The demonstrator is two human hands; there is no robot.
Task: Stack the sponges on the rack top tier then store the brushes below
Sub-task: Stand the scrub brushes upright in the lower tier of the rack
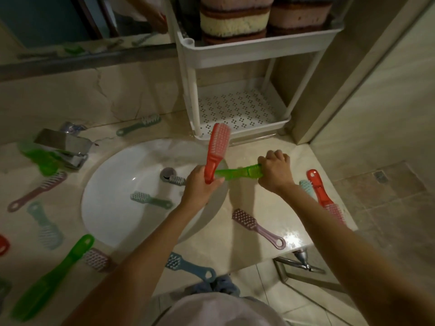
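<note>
I find the countertop (pixel 259 201) filling the lower left of view, its right edge dropping off at 4 o'clock and its front edge at 6 o'clock. The white basin (pixel 113 184) sits at 9 o'clock, its rim passing under the left forearm. The rack (pixel 235 52) stands at 12 o'clock against the right-hand wall; its lower tier (pixel 235 109) shows a perforated floor with open height beneath the top tray. The sponges (pixel 235 20) are stacked in two piles on the top tier, inside its raised rim. The left hand (pixel 200 184) is clamped round the handle of the red brush (pixel 216 151), which stands nearly upright, bristle head just short of the lower tier's front lip. The right hand (pixel 273 171) is fisted round one end of the green brush (pixel 237 173), which lies level, its far end passing behind the red handle. Loose items noted: a long green brush (pixel 54 276) at 8 o'clock, a second red brush (pixel 320 191) along the counter's right edge at 3 o'clock, a pink brush (pixel 256 227) near the corner at 5 o'clock, a blue brush (pixel 190 267) at the front edge, and a teal brush (pixel 150 199) inside the basin.
</note>
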